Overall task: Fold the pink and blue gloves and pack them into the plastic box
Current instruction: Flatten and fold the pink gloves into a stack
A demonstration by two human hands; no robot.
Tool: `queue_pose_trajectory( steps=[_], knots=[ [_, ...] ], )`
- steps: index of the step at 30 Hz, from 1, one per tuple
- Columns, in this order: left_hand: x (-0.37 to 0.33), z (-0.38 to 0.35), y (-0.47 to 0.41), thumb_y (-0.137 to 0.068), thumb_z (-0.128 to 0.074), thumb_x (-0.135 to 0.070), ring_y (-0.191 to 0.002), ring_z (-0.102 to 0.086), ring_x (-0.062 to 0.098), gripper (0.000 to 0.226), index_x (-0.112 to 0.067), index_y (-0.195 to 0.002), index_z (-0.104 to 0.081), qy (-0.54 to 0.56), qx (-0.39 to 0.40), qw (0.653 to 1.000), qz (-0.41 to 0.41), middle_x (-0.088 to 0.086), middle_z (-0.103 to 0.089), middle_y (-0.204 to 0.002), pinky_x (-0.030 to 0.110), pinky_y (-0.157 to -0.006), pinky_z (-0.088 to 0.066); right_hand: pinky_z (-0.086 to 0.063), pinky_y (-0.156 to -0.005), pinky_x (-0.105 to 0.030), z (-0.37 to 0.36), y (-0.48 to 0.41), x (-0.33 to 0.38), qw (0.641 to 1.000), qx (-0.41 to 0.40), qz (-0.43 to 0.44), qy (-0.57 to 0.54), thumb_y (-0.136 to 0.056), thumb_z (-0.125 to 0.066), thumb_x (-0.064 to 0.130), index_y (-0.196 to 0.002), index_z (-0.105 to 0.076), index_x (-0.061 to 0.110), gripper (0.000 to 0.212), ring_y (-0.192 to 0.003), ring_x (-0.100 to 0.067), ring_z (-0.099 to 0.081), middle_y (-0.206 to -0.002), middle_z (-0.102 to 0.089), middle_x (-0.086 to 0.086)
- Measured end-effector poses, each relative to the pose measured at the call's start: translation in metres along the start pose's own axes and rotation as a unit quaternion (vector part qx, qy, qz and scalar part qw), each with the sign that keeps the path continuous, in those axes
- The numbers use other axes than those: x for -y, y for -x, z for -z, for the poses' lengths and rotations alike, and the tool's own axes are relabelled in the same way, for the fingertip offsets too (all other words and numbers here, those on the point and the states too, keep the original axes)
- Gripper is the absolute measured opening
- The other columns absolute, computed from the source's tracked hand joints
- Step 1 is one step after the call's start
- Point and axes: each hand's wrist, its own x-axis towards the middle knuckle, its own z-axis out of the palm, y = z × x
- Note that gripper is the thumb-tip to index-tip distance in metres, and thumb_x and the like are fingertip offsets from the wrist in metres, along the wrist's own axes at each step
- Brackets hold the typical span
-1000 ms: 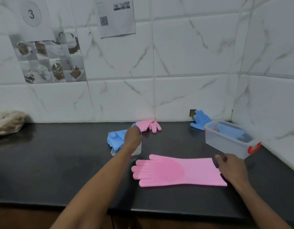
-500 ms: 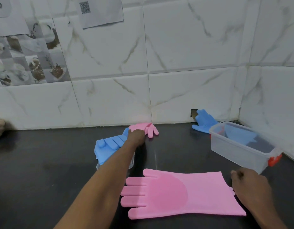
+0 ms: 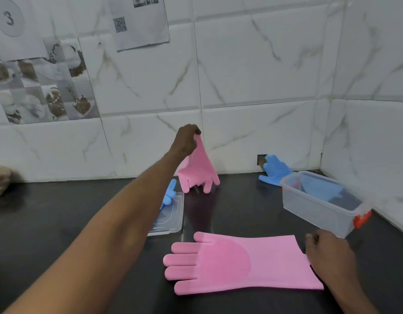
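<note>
My left hand (image 3: 185,139) pinches the cuff of a pink glove (image 3: 197,169), which hangs fingers-down above the black counter near the back wall. A second pink glove (image 3: 236,262) lies flat at the front, fingers pointing left. At this flat glove's cuff end sits my right hand (image 3: 329,257) with curled fingers; whether it grips the cuff is unclear. A blue glove (image 3: 170,196) lies partly hidden behind my left forearm, on the clear lid (image 3: 171,219). The clear plastic box (image 3: 318,207) at the right holds a blue glove (image 3: 320,186). Another blue glove (image 3: 275,169) leans against the wall.
The black counter (image 3: 60,223) runs to a tiled back wall and a right side wall forming a corner behind the box. A beige bundle (image 3: 0,181) sits at the far left. The box has a red clasp (image 3: 362,219).
My left hand has lifted the far pink glove off the counter, so it now hangs in the air. The right hand stays at the flat glove's cuff.
</note>
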Motion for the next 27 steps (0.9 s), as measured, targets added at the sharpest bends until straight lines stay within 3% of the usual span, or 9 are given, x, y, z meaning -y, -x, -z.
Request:
queue_pose_trajectory(
  steps=[4,10,13,16,19,23,24,25,27],
  knots=[
    [-0.034,0.058,-0.005,-0.074,-0.057,0.014,-0.079,-0.062,0.026,0.048,-0.013,-0.113,-0.060,0.073,0.035,0.997,0.015,0.014,-0.065,-0.097,0.027,-0.054,-0.049,-0.027,-0.045,-0.022,0.000,0.002,0.000,0.999,-0.011,0.005,-0.037,-0.095,-0.054,0.023,-0.068,-0.059,0.012,0.029,-0.053,-0.007,-0.046,-0.062,-0.057,-0.003],
    [-0.072,0.121,-0.003,-0.071,-0.076,0.002,-0.083,-0.063,0.019,0.050,-0.009,-0.116,-0.061,0.091,0.071,0.993,-0.002,0.008,-0.068,-0.094,0.028,-0.070,-0.051,-0.040,-0.063,-0.022,0.012,0.013,0.016,0.986,-0.025,0.078,-0.148,-0.093,-0.061,0.024,-0.083,-0.060,0.017,0.012,-0.066,-0.010,-0.054,-0.080,-0.067,-0.003],
    [-0.085,0.139,-0.001,-0.069,-0.078,-0.001,-0.079,-0.063,0.019,0.029,-0.006,-0.097,-0.074,0.098,0.102,0.990,-0.012,0.010,-0.070,-0.087,0.028,-0.071,-0.050,-0.041,-0.074,-0.024,0.020,0.016,0.052,0.962,0.047,0.095,-0.250,-0.091,-0.064,0.030,-0.097,-0.063,0.018,0.014,-0.082,-0.010,-0.058,-0.091,-0.063,0.002],
    [-0.097,0.151,0.008,-0.071,-0.078,0.000,-0.078,-0.064,0.019,0.025,-0.002,-0.096,-0.075,0.141,0.137,0.980,-0.029,0.016,-0.073,-0.091,0.031,-0.076,-0.053,-0.051,-0.076,-0.032,0.023,0.021,0.090,0.930,0.125,0.044,-0.343,-0.091,-0.064,0.033,-0.095,-0.064,0.012,0.022,-0.086,-0.016,-0.063,-0.093,-0.067,-0.001],
    [-0.103,0.161,0.018,-0.072,-0.078,0.000,-0.078,-0.067,0.021,0.025,0.000,-0.097,-0.075,0.161,0.170,0.971,-0.044,0.021,-0.073,-0.093,0.035,-0.079,-0.055,-0.060,-0.077,-0.041,0.029,0.032,0.112,0.852,0.214,-0.053,-0.474,-0.097,-0.057,0.024,-0.098,-0.066,-0.003,0.029,-0.076,-0.026,-0.068,-0.087,-0.071,-0.018],
    [-0.109,0.174,0.029,-0.075,-0.078,0.000,-0.082,-0.068,0.022,0.026,0.003,-0.100,-0.074,0.180,0.212,0.957,-0.087,0.022,-0.073,-0.095,0.028,-0.074,-0.055,-0.058,-0.081,-0.050,0.041,0.040,0.119,0.655,0.388,-0.172,-0.626,-0.103,-0.044,0.024,-0.110,-0.053,-0.016,0.042,-0.096,-0.046,-0.067,-0.109,-0.061,-0.036],
    [-0.112,0.178,0.030,-0.074,-0.078,-0.001,-0.083,-0.067,0.019,0.026,0.002,-0.100,-0.074,0.172,0.213,0.957,-0.098,0.020,-0.073,-0.095,0.024,-0.073,-0.054,-0.058,-0.082,-0.051,0.042,0.040,0.120,0.648,0.399,-0.177,-0.625,-0.103,-0.043,0.025,-0.112,-0.052,-0.016,0.043,-0.098,-0.047,-0.066,-0.111,-0.060,-0.038],
    [-0.114,0.183,0.032,-0.074,-0.079,-0.002,-0.084,-0.066,0.017,0.025,0.001,-0.099,-0.075,0.164,0.208,0.958,-0.107,0.019,-0.073,-0.095,0.022,-0.075,-0.052,-0.058,-0.081,-0.050,0.043,0.038,0.120,0.679,0.393,-0.168,-0.597,-0.103,-0.043,0.025,-0.111,-0.052,-0.016,0.042,-0.096,-0.046,-0.067,-0.108,-0.062,-0.037],
    [-0.118,0.192,0.036,-0.075,-0.078,-0.004,-0.085,-0.065,0.014,0.020,-0.003,-0.096,-0.076,0.153,0.202,0.959,-0.127,0.016,-0.074,-0.095,0.027,-0.083,-0.050,-0.061,-0.074,-0.046,0.047,0.033,0.123,0.789,0.323,-0.121,-0.509,-0.102,-0.045,0.022,-0.105,-0.057,-0.013,0.037,-0.081,-0.040,-0.072,-0.094,-0.068,-0.033]
  ],
)
